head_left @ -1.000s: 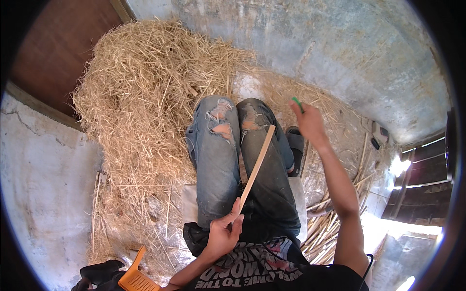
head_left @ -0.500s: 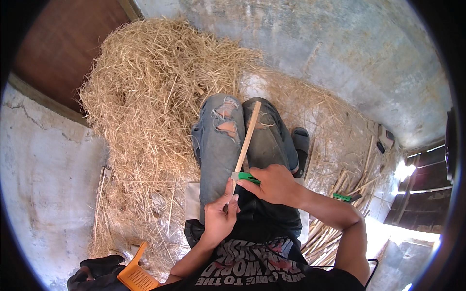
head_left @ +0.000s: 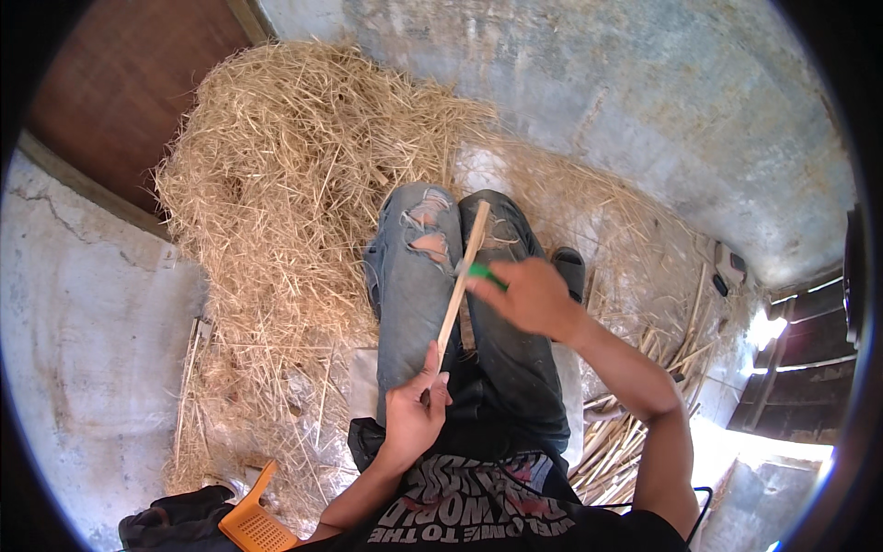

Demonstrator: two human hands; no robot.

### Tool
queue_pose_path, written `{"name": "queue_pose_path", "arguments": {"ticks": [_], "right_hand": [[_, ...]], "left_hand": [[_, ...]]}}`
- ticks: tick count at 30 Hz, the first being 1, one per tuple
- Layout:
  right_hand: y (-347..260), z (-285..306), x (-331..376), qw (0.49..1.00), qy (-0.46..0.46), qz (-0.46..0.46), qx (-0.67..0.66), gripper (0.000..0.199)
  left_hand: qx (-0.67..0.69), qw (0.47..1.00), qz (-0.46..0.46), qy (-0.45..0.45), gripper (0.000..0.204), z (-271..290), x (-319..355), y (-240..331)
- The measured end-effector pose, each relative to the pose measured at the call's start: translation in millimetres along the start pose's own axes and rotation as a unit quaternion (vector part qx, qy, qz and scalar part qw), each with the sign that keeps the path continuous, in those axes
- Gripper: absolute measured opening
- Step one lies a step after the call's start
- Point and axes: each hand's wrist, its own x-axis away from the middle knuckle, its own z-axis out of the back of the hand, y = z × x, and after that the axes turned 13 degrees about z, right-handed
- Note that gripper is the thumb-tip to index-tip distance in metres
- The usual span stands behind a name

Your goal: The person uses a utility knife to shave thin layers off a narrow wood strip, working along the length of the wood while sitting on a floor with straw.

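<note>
A wooden stick [head_left: 460, 281] is held at its lower end by the left hand [head_left: 416, 416]; a green-handled knife [head_left: 482, 272] is gripped against it by the right hand [head_left: 532, 296].

A pale thin stick [head_left: 460, 281] slants over the knees; a green-handled tool [head_left: 485, 273], perhaps a knife, meets it.

Straw crowds the left; bare floor lies ahead.
The straw heap [head_left: 285, 193] presses against the left knee, leaving no gap there. A pile of sticks [head_left: 635, 432] blocks the right side beside the hip. Beyond the feet, the concrete floor [head_left: 644, 120] is open up to the sandal [head_left: 568, 267].
</note>
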Motion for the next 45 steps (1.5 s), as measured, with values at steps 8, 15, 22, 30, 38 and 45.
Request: {"name": "queue_pose_path", "arguments": {"ticks": [8,15,22,30,38,45], "right_hand": [[18,3,-8,0.995,0.015,-0.101,-0.002,0.056],[117,28,-12,0.968,0.112,-0.223,0.002,0.058],[-15,11,6,0.996,-0.036,0.0,-0.078,0.052],[-24,-16,20,0.998,-0.06,0.014,0.017,0.053],[-26,-20,23,0.995,-0.086,0.055,0.001,0.055],[-5,-22,7,0.995,-0.054,0.049,0.063,0.058]], "left_hand": [[0.0,1.0,0.016,-0.014,0.049,2,9,-1],[0.013,0.999,0.039,-0.025,0.047,1,23,-2],[0.156,0.985,0.066,-0.017,0.042,3,-1,3],[0.129,0.989,0.052,-0.041,0.039,0,-4,5],[0.161,0.985,0.055,-0.038,0.039,1,4,-5],[0.153,0.985,0.069,-0.04,0.039,8,-1,-3]]}}
